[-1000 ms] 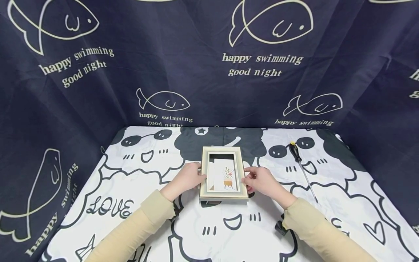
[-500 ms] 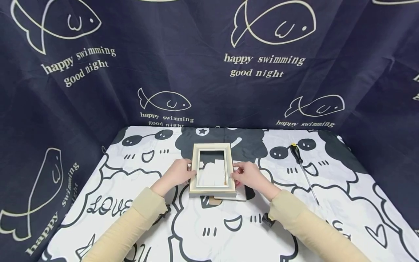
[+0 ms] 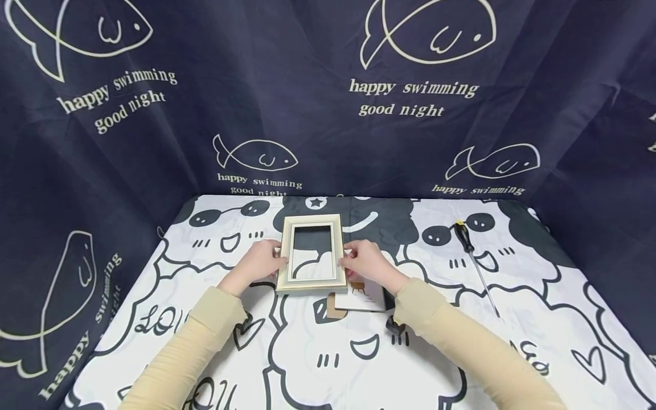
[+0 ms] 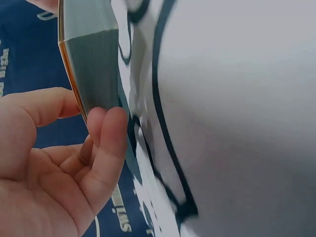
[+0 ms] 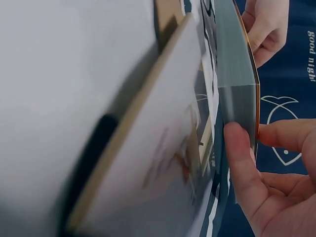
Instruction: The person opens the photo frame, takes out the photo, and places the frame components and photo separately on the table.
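Both hands hold a cream picture frame (image 3: 312, 286) by its long sides; cloth shows through its opening. My left hand (image 3: 258, 263) grips the left edge between thumb and fingers; in the left wrist view the fingers (image 4: 109, 131) bend against the grey-green side. On the right edge, my right hand (image 3: 370, 263) pinches the frame the same way, thumb and fingertips on opposite faces in the right wrist view. Under and below the right hand lies a white picture card (image 3: 368, 297) printed with a plant pot, partly hidden. A brown piece (image 3: 335, 307) pokes out at its left.
A screwdriver (image 3: 471, 247) with a black and yellow handle lies at the right of the patterned cloth (image 3: 318, 376). A small black object (image 3: 396, 327) shows beside the right sleeve. A dark fish-print curtain (image 3: 328, 114) stands behind.
Both hands have carried the frame leftward and slightly away, off the picture card. The card and brown piece, earlier mostly behind the frame, now show at its lower right.
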`<action>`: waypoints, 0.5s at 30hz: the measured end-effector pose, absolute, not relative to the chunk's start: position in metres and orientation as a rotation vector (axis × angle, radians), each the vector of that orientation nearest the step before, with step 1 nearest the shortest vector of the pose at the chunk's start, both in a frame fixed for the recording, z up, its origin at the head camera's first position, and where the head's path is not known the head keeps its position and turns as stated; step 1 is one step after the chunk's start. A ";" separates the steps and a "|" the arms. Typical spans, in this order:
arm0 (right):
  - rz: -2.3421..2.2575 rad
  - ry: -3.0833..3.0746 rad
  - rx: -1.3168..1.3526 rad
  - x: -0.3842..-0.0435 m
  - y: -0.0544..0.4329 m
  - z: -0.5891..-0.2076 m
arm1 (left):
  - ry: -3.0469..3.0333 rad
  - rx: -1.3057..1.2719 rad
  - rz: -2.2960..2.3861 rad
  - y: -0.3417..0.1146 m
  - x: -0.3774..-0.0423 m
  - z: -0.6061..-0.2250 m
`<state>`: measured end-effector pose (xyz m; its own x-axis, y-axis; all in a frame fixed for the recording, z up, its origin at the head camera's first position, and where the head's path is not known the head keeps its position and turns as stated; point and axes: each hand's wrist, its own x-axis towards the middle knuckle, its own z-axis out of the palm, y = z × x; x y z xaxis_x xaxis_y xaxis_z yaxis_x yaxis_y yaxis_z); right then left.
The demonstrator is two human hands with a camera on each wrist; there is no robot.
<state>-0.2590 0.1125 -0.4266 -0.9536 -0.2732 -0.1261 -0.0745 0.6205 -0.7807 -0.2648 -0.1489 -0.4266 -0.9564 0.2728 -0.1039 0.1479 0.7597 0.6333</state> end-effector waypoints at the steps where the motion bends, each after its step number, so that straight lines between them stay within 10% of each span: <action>1: -1.235 2.614 -0.283 -0.261 0.110 -0.426 | 2.767 0.336 0.972 -0.152 -0.266 -0.427; 15: -1.299 2.523 -0.245 -0.279 0.077 -0.430 | 2.756 0.312 0.921 -0.190 -0.284 -0.433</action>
<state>-0.2786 0.0768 -0.4297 -0.9427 -0.2811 -0.1797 -0.0171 0.5786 -0.8155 -0.2843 -0.1903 -0.4326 -0.9536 0.2672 -0.1387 0.1301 0.7813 0.6104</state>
